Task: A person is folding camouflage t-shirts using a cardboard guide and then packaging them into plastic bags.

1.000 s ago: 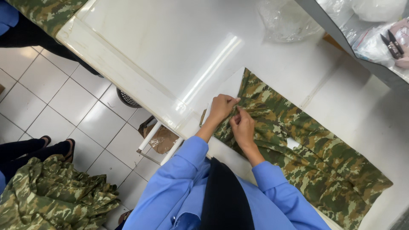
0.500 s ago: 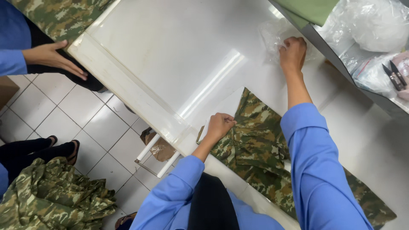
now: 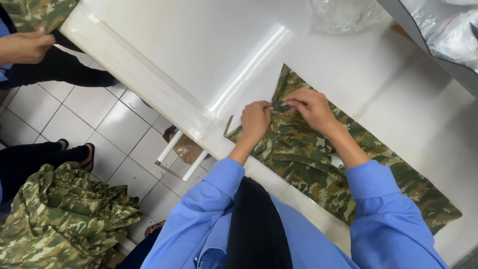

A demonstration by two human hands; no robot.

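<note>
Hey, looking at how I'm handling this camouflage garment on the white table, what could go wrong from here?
1. The camouflage garment lies right at the table edge, one corner past it; a tug might slide it toward the floor.
2. Both hands, left hand and right hand, pinch one small spot, so the rest of the cloth could shift or bunch.
3. The clear plastic bag lies loose nearby and might get swept aside.

The person wears a bright blue shirt with long sleeves. The sleeves stop partway down the forearms, at the lower middle and lower right of the frame. A long black cloth hangs down the front at the bottom middle. The left hand (image 3: 256, 119) and right hand (image 3: 312, 107) are bare.
</note>
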